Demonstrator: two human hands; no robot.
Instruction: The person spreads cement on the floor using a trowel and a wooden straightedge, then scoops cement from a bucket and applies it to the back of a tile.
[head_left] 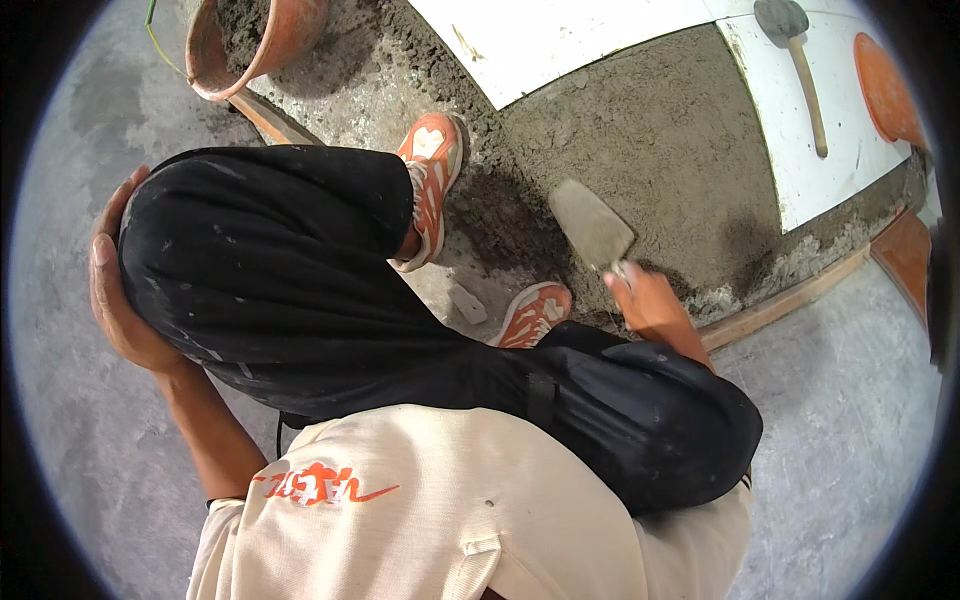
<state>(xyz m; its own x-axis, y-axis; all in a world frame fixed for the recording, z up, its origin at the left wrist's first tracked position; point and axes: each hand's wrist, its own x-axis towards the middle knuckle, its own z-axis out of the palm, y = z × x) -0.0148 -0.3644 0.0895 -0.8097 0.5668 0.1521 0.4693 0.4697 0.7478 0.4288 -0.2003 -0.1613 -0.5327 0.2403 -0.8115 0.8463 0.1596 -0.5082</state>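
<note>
My right hand (645,302) is closed round the handle of a trowel (592,222). The trowel's flat grey blade points up and to the left, over the near left part of a bed of wet mortar (660,125). Whether the blade touches the mortar I cannot tell. My left hand (120,280) rests on the outer side of my left knee, fingers stretched along the black trousers, with nothing in it. White tiles (560,40) border the mortar at the far side, and another white tile (800,190) lies along its right.
A tilted orange bucket (290,40) with mortar stands far left. A mallet (808,95) lies on the right tile, near an orange container (885,90). A wooden strip (785,305) edges the mortar bed. My orange-and-white shoes (430,180) stand beside loose mortar crumbs.
</note>
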